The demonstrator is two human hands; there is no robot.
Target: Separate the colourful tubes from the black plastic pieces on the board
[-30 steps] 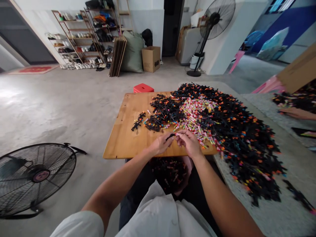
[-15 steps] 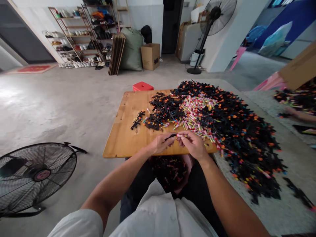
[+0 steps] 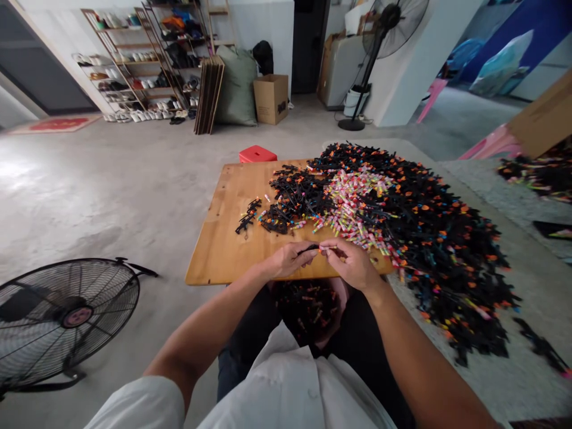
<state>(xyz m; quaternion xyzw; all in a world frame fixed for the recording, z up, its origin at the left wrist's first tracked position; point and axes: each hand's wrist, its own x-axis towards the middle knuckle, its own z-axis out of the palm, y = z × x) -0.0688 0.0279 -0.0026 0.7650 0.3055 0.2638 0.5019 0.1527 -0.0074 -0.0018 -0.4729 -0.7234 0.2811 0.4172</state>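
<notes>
Above the front edge of the wooden table (image 3: pixel 214 250), my two hands meet. My left hand (image 3: pixel 288 260) is closed around a small black toy gun (image 3: pixel 308 248), whose end points right. Fingers of my right hand (image 3: pixel 351 262) pinch a small coloured tube (image 3: pixel 329 247) at that end, where a bit of orange shows; the fingers partly hide it. Just beyond lies a heap of pink, white and yellow tubes (image 3: pixel 351 205). Black toy guns (image 3: pixel 433 238) with orange tips form a large pile to the right, and a smaller cluster of black toy guns (image 3: pixel 297 193) lies behind my hands.
Between my knees stands a pink tub (image 3: pixel 342 295) holding black pieces. A floor fan (image 3: pixel 75 316) is at the left. Behind the table are a red stool (image 3: pixel 258 154), a cardboard box (image 3: pixel 271 100) and a standing fan (image 3: pixel 370 65).
My right fingers have shifted slightly at the toy gun's end, and an orange bit shows there now. Another person's arm at the far right has left the view.
</notes>
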